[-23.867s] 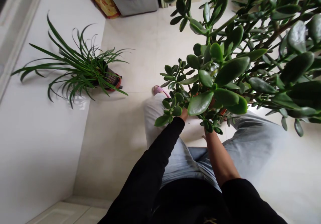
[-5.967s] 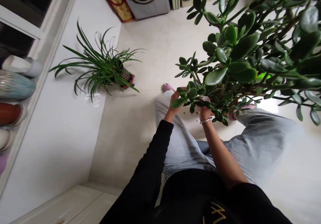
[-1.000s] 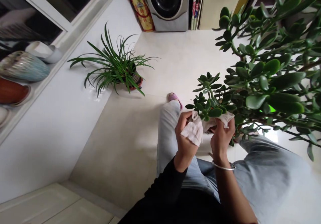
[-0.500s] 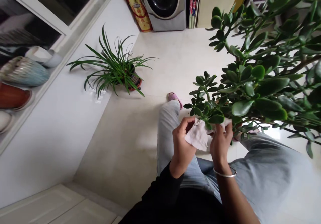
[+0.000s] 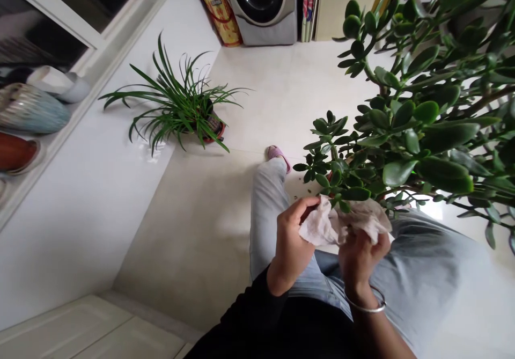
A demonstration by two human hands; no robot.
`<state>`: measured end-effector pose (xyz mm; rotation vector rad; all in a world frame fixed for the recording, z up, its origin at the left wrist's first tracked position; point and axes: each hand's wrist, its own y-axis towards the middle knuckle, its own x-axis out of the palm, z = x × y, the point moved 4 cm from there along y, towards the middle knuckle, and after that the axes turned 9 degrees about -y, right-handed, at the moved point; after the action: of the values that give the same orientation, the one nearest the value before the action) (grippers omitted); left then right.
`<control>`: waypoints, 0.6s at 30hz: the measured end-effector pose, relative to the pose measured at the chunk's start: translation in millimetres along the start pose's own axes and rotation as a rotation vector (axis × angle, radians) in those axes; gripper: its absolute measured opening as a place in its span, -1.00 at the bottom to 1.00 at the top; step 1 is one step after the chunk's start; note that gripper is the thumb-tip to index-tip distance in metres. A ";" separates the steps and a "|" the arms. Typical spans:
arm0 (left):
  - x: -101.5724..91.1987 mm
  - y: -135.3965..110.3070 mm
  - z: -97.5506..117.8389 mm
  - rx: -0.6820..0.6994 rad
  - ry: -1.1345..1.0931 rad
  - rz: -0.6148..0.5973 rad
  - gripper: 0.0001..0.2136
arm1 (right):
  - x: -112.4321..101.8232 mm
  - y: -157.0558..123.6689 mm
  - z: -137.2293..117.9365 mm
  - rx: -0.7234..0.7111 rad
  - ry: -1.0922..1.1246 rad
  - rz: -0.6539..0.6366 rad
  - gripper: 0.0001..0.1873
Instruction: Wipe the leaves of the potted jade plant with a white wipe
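My left hand (image 5: 293,243) is closed on a crumpled, pale pinkish tissue (image 5: 321,226), pinched near its upper edge. More crumpled tissue (image 5: 369,217) is held in my right hand (image 5: 361,256), whose wrist carries a silver bangle (image 5: 367,309). I cannot tell whether this is one sheet or two. Both hands are at the low front edge of a leafy jade plant (image 5: 436,171). Some of its leaves (image 5: 356,193) hang over the tissue, and whether the tissue touches them is unclear.
A spiky-leaved potted plant (image 5: 189,109) stands on the floor by the white wall (image 5: 120,149). Beyond it are a yellow-red bag (image 5: 221,13) and a front-loading washing machine (image 5: 265,29). Pots, including a blue ribbed one (image 5: 34,109), sit on the left sill.
My right hand has turned and moved slightly right and down, so more tissue shows above it. Both hands have come a little lower beneath the leaves.
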<state>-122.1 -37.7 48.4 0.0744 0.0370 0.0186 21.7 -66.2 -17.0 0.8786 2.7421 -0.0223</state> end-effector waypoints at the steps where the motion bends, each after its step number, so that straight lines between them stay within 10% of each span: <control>1: 2.0 -1.1 1.0 0.020 0.019 -0.002 -0.76 | -6.4 1.3 -4.5 -0.022 -0.013 0.022 -0.76; 18: 15.2 -9.2 4.1 0.269 0.184 0.031 -0.90 | -25.9 21.5 -59.5 -0.215 -0.316 -0.120 -0.90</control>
<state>-106.6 -46.8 51.2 0.3423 0.2224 0.0517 40.0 -57.8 48.4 0.5948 2.4419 0.1004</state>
